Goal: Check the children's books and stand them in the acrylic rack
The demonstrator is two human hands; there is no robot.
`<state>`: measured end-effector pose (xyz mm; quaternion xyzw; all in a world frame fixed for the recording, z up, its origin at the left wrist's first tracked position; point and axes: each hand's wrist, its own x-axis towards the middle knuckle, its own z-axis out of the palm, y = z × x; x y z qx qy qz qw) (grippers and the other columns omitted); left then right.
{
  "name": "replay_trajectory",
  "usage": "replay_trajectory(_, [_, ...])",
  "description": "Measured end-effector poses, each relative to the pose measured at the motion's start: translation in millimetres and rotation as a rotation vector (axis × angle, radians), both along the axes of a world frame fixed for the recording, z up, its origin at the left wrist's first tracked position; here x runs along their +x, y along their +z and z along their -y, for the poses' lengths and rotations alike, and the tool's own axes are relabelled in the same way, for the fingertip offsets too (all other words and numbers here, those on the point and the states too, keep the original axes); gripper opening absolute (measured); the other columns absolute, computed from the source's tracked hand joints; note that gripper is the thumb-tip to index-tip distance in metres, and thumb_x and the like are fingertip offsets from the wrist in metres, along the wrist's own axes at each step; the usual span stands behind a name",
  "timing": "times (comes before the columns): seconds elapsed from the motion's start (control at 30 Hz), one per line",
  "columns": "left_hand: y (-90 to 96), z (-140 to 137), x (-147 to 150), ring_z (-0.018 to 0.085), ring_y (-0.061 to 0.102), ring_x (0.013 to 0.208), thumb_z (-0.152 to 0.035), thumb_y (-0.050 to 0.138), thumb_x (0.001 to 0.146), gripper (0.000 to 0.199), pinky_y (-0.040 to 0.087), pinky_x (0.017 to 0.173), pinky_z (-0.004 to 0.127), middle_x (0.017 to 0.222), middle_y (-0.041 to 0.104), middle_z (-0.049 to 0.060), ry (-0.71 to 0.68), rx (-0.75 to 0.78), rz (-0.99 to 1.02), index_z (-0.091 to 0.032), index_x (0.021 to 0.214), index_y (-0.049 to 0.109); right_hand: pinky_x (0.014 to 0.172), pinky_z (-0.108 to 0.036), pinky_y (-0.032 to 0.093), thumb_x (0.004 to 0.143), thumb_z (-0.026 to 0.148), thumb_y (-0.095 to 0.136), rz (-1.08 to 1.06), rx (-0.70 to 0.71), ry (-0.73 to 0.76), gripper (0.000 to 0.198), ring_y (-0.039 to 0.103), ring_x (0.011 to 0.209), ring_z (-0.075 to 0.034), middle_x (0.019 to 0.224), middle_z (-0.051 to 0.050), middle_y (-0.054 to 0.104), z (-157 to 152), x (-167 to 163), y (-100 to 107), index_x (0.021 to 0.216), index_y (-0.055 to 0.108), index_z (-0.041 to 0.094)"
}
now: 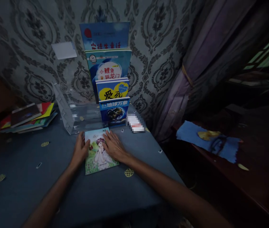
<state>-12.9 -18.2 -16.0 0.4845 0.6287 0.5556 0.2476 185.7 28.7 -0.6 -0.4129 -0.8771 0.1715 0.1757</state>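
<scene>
A book [102, 152] with an illustrated figure on a green and pale blue cover lies flat on the table, in front of the clear tiered display stand [70, 117]. My left hand [81, 148] holds its left edge, the thumb over the cover and the other fingers partly hidden at the side. My right hand [114, 145] lies open across the upper right of the cover, fingers stretched out. In the stand's right half, several books rise in steps: a blue book with a globe [114, 112], a yellow-and-blue book [112, 90], a teal book [108, 65] and a tall blue book [106, 34].
A loose pile of books [28, 117] lies at the table's left. A blurred-out white item [135, 123] sits right of the stand. Beyond the table's right edge, a blue cloth [206, 141] lies on a dark red surface. A tied purple curtain [179, 85] hangs behind.
</scene>
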Motion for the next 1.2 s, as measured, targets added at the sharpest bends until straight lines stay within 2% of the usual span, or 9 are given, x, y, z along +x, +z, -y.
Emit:
replay_trajectory(0.17, [16.4, -3, -1, 0.027, 0.067, 0.119, -0.023, 0.071, 0.079, 0.05, 0.059, 0.095, 0.038, 0.129, 0.067, 0.014, 0.179, -0.105, 0.455, -0.02, 0.127, 0.057, 0.124, -0.052, 0.027, 0.104, 0.034, 0.043, -0.012, 0.031, 0.002, 0.052, 0.029, 0.154, -0.032, 0.164, -0.018, 0.037, -3, 0, -9, 0.15, 0.047, 0.012])
replay_trajectory(0.4, [29.1, 0, 12, 0.03, 0.078, 0.088, -0.008, 0.068, 0.072, 0.036, 0.066, 0.077, 0.041, 0.094, 0.078, 0.014, -0.081, -0.26, 0.816, -0.009, 0.108, 0.064, 0.123, -0.056, 0.03, 0.104, 0.035, 0.044, -0.052, 0.036, 0.0, 0.052, 0.032, 0.152, -0.034, 0.163, -0.02, 0.037, -1, 2, -8, 0.15, 0.048, 0.011])
replay_trajectory(0.53, [36.3, 5, 13, 0.03, 0.078, 0.088, -0.007, 0.069, 0.074, 0.035, 0.066, 0.078, 0.042, 0.093, 0.078, 0.014, -0.094, -0.24, 0.832, -0.009, 0.109, 0.063, 0.121, -0.055, 0.034, 0.102, 0.04, 0.045, -0.136, -0.021, -0.058, 0.058, 0.034, 0.152, -0.035, 0.165, -0.023, 0.031, 1, 7, -6, 0.152, 0.043, 0.011])
replay_trajectory(0.63, [42.4, 8, 12, 0.031, 0.078, 0.093, -0.01, 0.069, 0.077, 0.033, 0.065, 0.081, 0.044, 0.096, 0.078, 0.015, -0.131, -0.201, 0.858, -0.01, 0.11, 0.064, 0.115, -0.054, 0.041, 0.099, 0.043, 0.05, -0.349, -0.075, -0.094, 0.06, 0.044, 0.144, -0.034, 0.156, -0.022, 0.045, -3, 14, -8, 0.151, 0.043, 0.013])
replay_trajectory(0.77, [47.1, 10, 13, 0.031, 0.077, 0.096, -0.014, 0.071, 0.078, 0.034, 0.065, 0.084, 0.045, 0.101, 0.078, 0.015, -0.178, -0.171, 0.871, -0.011, 0.112, 0.065, 0.076, -0.037, 0.059, 0.094, 0.045, 0.056, -0.656, -0.398, 0.007, 0.042, 0.07, 0.091, -0.023, 0.102, -0.009, 0.073, -16, 25, -9, 0.126, 0.057, 0.019])
replay_trajectory(0.83, [47.8, 11, 14, 0.031, 0.077, 0.095, -0.017, 0.072, 0.078, 0.036, 0.065, 0.083, 0.044, 0.103, 0.078, 0.014, -0.168, -0.145, 0.861, -0.012, 0.114, 0.064, 0.052, -0.024, 0.049, 0.09, 0.05, 0.059, -0.734, -0.592, 0.051, 0.033, 0.061, 0.063, -0.015, 0.074, 0.001, 0.065, -22, 30, -6, 0.105, 0.059, 0.02])
replay_trajectory(0.93, [50.1, 11, 17, 0.029, 0.076, 0.095, -0.023, 0.075, 0.077, 0.041, 0.064, 0.083, 0.042, 0.105, 0.078, 0.012, -0.159, -0.101, 0.814, -0.015, 0.116, 0.063, 0.041, -0.017, 0.036, 0.084, 0.057, 0.066, -0.808, -0.722, 0.107, 0.038, 0.048, 0.051, -0.009, 0.067, 0.006, 0.055, -26, 36, 5, 0.091, 0.054, 0.022])
replay_trajectory(1.03, [57.8, 7, 20, 0.028, 0.075, 0.096, -0.037, 0.079, 0.075, 0.048, 0.063, 0.082, 0.038, 0.106, 0.077, 0.009, -0.195, -0.045, 0.699, -0.018, 0.116, 0.062, 0.042, -0.018, 0.043, 0.084, 0.061, 0.066, -0.848, -0.673, 0.17, 0.041, 0.056, 0.059, -0.011, 0.077, 0.002, 0.062, -27, 43, 20, 0.093, 0.053, 0.022])
replay_trajectory(1.2, [87.5, -11, 27, 0.025, 0.07, 0.103, -0.054, 0.07, 0.082, 0.049, 0.058, 0.083, 0.032, 0.114, 0.072, 0.008, -0.325, 0.08, 0.291, -0.019, 0.115, 0.061, 0.051, -0.024, 0.051, 0.091, 0.056, 0.059, -0.858, -0.408, 0.17, 0.034, 0.063, 0.07, -0.016, 0.092, -0.004, 0.069, -38, 58, 44, 0.098, 0.054, 0.023])
